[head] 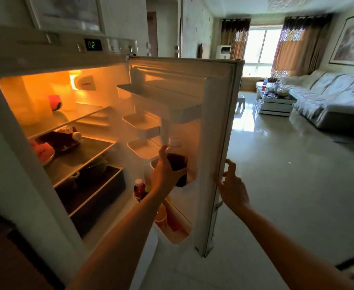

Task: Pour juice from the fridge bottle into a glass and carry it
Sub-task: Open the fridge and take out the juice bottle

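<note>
Beyond the open fridge door [218,122], a bright living room with a sofa [328,97] and a glossy tiled floor [287,174] is seen, on which a dropped bottle or spilled juice would be badly received. The door edge is held by the right hand [231,185], fingers curled on it, and a swing of the door could be caused if that hold were loosened. In the door shelf [154,164] the dark juice bottle [179,164] is clasped at its side by the left hand [163,172], thumb near the white cap; a slip is judged likely if it is cold and wet, or a snag against the shelf above when lifted.
</note>
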Demonstrator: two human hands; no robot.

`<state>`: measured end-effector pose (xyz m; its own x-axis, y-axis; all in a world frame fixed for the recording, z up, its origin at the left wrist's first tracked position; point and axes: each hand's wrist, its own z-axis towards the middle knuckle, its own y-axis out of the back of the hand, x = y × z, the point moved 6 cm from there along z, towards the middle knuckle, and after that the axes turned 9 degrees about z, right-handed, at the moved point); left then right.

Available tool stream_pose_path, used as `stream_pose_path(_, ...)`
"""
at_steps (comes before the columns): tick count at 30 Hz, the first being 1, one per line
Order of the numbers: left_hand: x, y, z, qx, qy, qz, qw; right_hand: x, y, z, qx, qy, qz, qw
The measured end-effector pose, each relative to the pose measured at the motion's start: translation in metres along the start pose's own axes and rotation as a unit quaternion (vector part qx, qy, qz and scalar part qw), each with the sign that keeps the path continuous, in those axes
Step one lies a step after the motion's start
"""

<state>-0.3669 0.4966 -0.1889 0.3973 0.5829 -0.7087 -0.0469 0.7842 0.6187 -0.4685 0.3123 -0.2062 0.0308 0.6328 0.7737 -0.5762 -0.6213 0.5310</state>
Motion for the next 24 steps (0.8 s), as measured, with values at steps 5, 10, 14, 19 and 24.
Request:
stream_pose_path(5,-0.012,0.012,-0.013,-0.046,-0.043,-0.013,0.998,0.0,0.001,0.0,0.023,-0.003,-0.015,1.0)
stream_pose_path(10,-0.031,0.04,-0.032,-0.076,-0.085,-0.04,0.993,0.005,0.013,-0.004,0.069,-0.013,-0.048,0.996)
stream_pose_path(14,-0.043,0.056,-0.044,-0.061,-0.117,-0.031,0.991,0.018,0.037,-0.01,0.068,-0.002,-0.039,0.997)
stream_pose_path(19,-0.071,0.051,-0.068,-0.009,-0.177,-0.051,0.983,0.038,0.074,-0.028,0.055,0.016,-0.016,0.998)
stream_pose_path(24,-0.098,0.002,-0.105,0.128,-0.219,-0.081,0.964,0.043,0.118,-0.062,0.036,0.027,-0.023,0.999)
